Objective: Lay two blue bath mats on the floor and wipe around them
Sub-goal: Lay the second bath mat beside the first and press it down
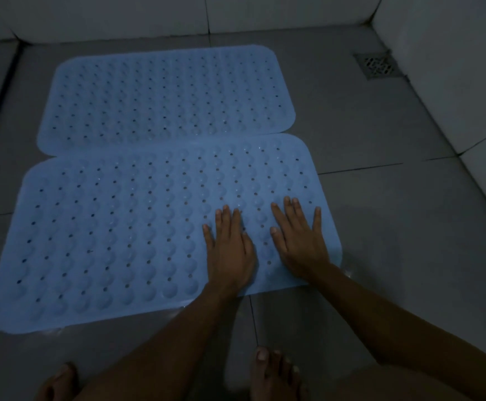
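While both mats are lying flat on the floor (380, 134), I am pressing the near mat (120, 227), just before the far mat (166, 99), with left hand (230, 253) and right hand (301, 241), fingers straight and spread, holding nothing; I should be working outward so its underside seats evenly.

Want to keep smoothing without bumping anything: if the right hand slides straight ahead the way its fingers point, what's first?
Right hand stays on the near mat, then likely meets the far mat edge.
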